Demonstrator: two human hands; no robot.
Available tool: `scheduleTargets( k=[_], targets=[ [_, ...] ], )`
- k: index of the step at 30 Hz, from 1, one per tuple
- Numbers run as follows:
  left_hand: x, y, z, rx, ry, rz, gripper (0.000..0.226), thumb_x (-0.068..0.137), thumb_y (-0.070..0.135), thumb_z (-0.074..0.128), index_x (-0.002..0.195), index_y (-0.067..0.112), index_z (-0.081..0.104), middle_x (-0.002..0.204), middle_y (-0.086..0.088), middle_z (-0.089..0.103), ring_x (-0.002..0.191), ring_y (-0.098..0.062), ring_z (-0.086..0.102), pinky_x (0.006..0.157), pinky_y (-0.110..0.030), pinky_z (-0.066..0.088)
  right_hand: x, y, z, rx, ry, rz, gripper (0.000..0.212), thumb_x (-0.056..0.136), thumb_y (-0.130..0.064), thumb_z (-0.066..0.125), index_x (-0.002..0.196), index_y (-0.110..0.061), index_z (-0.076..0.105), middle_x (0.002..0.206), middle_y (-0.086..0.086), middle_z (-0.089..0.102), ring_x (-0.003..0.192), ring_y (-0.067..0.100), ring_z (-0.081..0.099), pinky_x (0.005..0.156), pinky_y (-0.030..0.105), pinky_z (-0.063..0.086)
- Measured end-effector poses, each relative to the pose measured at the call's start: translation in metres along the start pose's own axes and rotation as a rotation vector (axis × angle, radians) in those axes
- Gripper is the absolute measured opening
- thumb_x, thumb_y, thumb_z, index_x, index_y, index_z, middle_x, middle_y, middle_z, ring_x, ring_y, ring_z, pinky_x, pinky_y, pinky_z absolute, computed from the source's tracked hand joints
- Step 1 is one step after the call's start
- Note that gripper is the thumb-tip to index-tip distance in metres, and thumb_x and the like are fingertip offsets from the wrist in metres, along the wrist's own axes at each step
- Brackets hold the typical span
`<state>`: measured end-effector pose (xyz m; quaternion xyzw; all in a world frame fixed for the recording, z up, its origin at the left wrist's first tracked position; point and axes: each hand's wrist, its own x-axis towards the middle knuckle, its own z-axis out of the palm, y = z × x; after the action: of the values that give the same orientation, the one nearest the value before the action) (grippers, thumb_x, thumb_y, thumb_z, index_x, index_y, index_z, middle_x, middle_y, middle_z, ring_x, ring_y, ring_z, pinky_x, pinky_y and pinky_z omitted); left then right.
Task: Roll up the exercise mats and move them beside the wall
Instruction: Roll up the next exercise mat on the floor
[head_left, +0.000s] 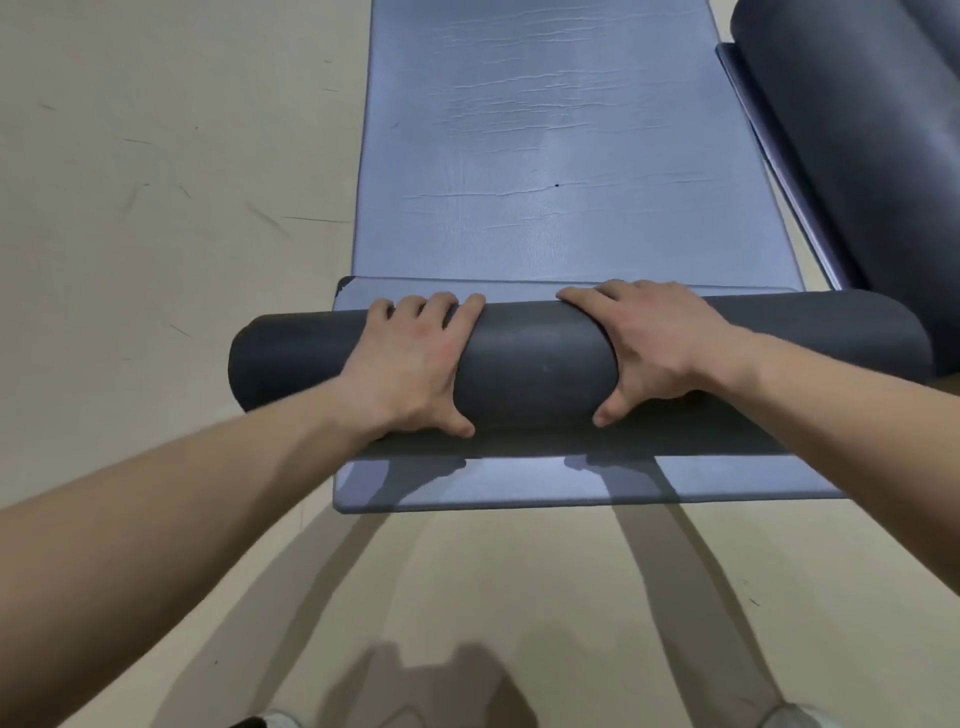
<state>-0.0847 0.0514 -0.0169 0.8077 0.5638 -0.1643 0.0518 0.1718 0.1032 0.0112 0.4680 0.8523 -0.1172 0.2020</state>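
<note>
Dark grey rolled mat (540, 358) lies crosswise on the floor (156, 208), on top of a blue-lavender flat mat (545, 156) that runs away from the camera. Both hands are on the roll. Left hand (415, 364) sits left of centre and right hand (660, 353) right of centre, with a bare stretch of roll between them. The fingers (415, 306) of each hand curl over the far side and the thumbs hook the near side, so both hands grip the roll. Both forearms are extended and bare.

A loose dark edge of the roll shows along its near side under the thumbs. A strip of blue mat sticks out on the near side of the roll, with arm shadows across it. A rounded mat corner shows just past the roll's left end; can't tell if that is a separate mat or the same one.

Second roll (857, 156), also dark, is at the upper right on another lavender mat, just beside the flat one. Its near end is close to the right end of the held roll. Shoe tips (789, 717) are at the bottom edge.
</note>
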Motion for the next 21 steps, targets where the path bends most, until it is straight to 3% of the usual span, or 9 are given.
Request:
scheduleTargets(
  k=[4,7,10,13,15,17,19,21],
  targets=[
    [0.037,-0.025,-0.027,-0.166,-0.149,0.022,0.138,0.049,0.084,0.081,0.159,0.027,0.018,0.142,-0.005,0.051,0.124,-0.032,0.056,0.098,-0.046,0.046,-0.005,-0.009,0.029,-0.180,0.223,0.043,0.157,0.035,-0.077,0.086,0.161,-0.024,0.010,0.150,0.015,0.039,0.132,0.040,0.043,0.108,0.059,0.034],
    [0.019,-0.014,-0.004,-0.029,-0.002,-0.006,0.141,0.053,0.084,0.076,0.161,0.024,0.008,0.154,-0.009,0.040,0.137,-0.036,0.045,0.111,-0.057,0.036,0.001,-0.005,0.030,-0.226,0.283,0.007,0.144,0.038,-0.074,0.085,0.156,-0.024,0.020,0.139,0.015,0.047,0.116,0.042,0.051,0.097,0.055,0.041],
    [0.011,-0.012,0.008,0.077,0.092,-0.001,0.143,0.052,0.081,0.079,0.160,0.021,0.006,0.154,-0.013,0.036,0.135,-0.039,0.043,0.110,-0.060,0.037,0.012,0.001,0.010,-0.212,0.220,-0.015,0.134,0.042,-0.075,0.083,0.152,-0.028,0.023,0.131,0.011,0.052,0.104,0.038,0.054,0.089,0.049,0.049],
    [0.015,-0.016,-0.010,0.011,0.005,0.014,0.134,0.051,0.081,0.078,0.154,0.023,0.016,0.138,-0.009,0.048,0.113,-0.034,0.054,0.095,-0.052,0.049,0.013,0.002,-0.009,-0.093,0.057,-0.047,0.132,0.042,-0.077,0.083,0.151,-0.036,0.020,0.134,0.004,0.050,0.106,0.033,0.055,0.084,0.043,0.052],
    [0.007,-0.010,-0.010,-0.043,-0.102,0.063,0.130,0.049,0.083,0.077,0.151,0.026,0.019,0.130,-0.003,0.050,0.106,-0.029,0.056,0.086,-0.046,0.053,0.004,0.001,-0.009,-0.004,-0.062,-0.064,0.136,0.043,-0.076,0.084,0.154,-0.038,0.016,0.143,0.000,0.048,0.117,0.030,0.055,0.095,0.044,0.050],
    [0.002,-0.009,-0.007,-0.123,-0.224,0.100,0.128,0.047,0.082,0.079,0.150,0.031,0.022,0.126,0.003,0.052,0.106,-0.026,0.057,0.085,-0.042,0.053,-0.013,-0.001,0.007,0.005,-0.077,-0.059,0.144,0.044,-0.078,0.083,0.159,-0.034,0.009,0.156,-0.002,0.039,0.134,0.028,0.046,0.111,0.043,0.039],
    [0.012,-0.019,-0.017,-0.233,-0.340,0.096,0.129,0.045,0.080,0.084,0.150,0.036,0.025,0.126,0.006,0.054,0.111,-0.025,0.059,0.093,-0.042,0.050,-0.035,-0.007,0.031,-0.071,0.035,-0.009,0.153,0.038,-0.083,0.081,0.161,-0.030,0.007,0.162,0.003,0.030,0.145,0.030,0.034,0.119,0.048,0.027],
    [0.024,-0.026,-0.024,-0.304,-0.415,0.087,0.131,0.045,0.077,0.088,0.152,0.037,0.025,0.131,0.006,0.055,0.118,-0.025,0.058,0.101,-0.042,0.047,-0.041,-0.006,0.045,-0.111,0.145,0.008,0.152,0.033,-0.085,0.077,0.159,-0.030,0.012,0.157,0.009,0.035,0.142,0.035,0.036,0.117,0.055,0.027]
  ],
)
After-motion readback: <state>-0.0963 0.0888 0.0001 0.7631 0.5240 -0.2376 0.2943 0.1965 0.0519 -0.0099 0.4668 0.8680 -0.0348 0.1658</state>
